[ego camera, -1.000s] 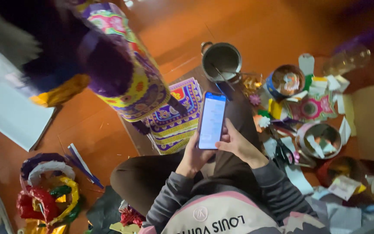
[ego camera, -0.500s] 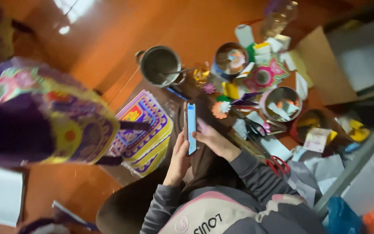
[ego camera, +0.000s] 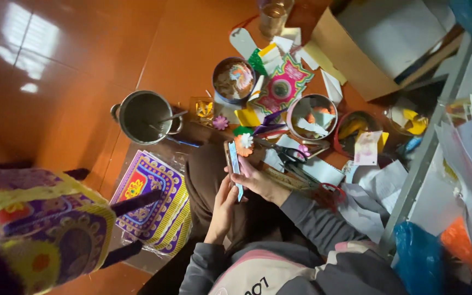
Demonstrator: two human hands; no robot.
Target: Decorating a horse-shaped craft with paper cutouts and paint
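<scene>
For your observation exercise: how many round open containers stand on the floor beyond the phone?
4, perhaps more hidden under paper: a grey metal pot on the left, a tin of scraps, a bowl of paper pieces, and a red bowl on the right.

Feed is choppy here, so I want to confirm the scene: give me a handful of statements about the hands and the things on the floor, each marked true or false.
1. Both hands hold the phone. True: left hand and right hand grip it.
2. The phone lies flat on the floor. False: it is held up, seen nearly edge-on.
3. A metal pot stands on the orange floor. True.
4. The scissors are in the right hand. False: they lie among the paper scraps.
5. The cardboard box sits beside the left hand. False: it is far off, top right.
</scene>
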